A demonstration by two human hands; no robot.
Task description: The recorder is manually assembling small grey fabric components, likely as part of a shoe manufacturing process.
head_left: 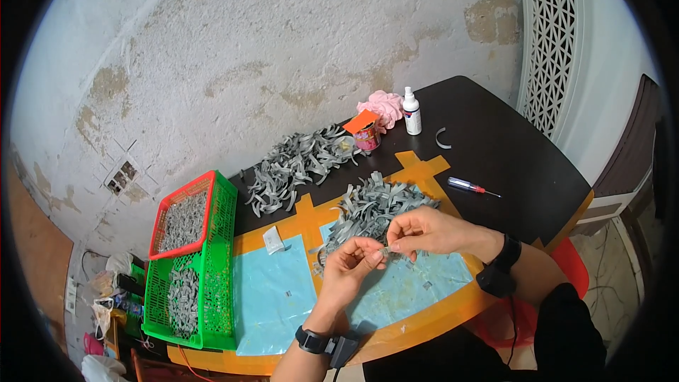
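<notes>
Both hands (382, 247) pinch small grey strip (386, 249); red basket (185, 213), green basket (212, 311) hold grey strips.

Grey metal clips (375, 206) lie heaped on a pale blue mat (272, 297) bordered with orange tape (311, 213), on a black table (495, 148). A red basket (185, 205) sits in a green basket (219, 290). Nearby are a pink cloth (382, 106), a white spray bottle (411, 112), and a red-handled screwdriver (470, 186). The wall (247, 49) is blotchy white and tan.
</notes>
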